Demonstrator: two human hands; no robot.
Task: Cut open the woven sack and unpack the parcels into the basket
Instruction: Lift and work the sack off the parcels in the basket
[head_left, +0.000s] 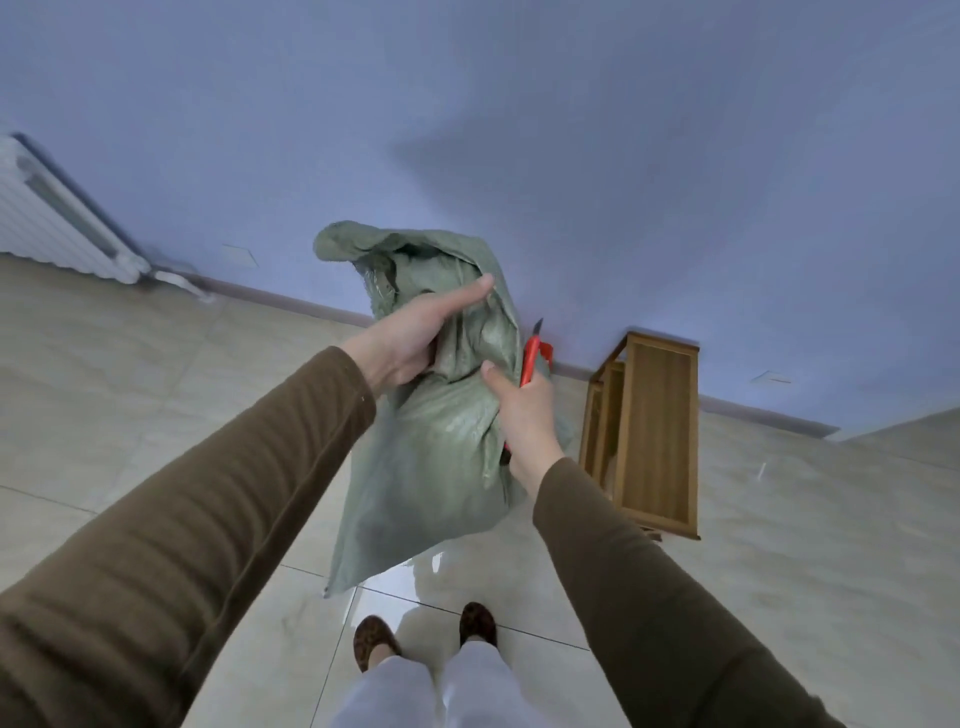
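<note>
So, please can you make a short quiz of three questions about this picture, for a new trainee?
1. True or false: the green woven sack is lying flat on the tiled floor.
2. Which hand holds the red utility knife?
A. left hand
B. right hand
C. neither
3. Fill in: the wooden stand is on the person's ____ side, against the wall.

Key:
1. False. Both hands hold it up, and its bottom corner hangs near the floor.
2. B. The same grip also pinches the sack, with the blade pointing up.
3. Right.
</note>
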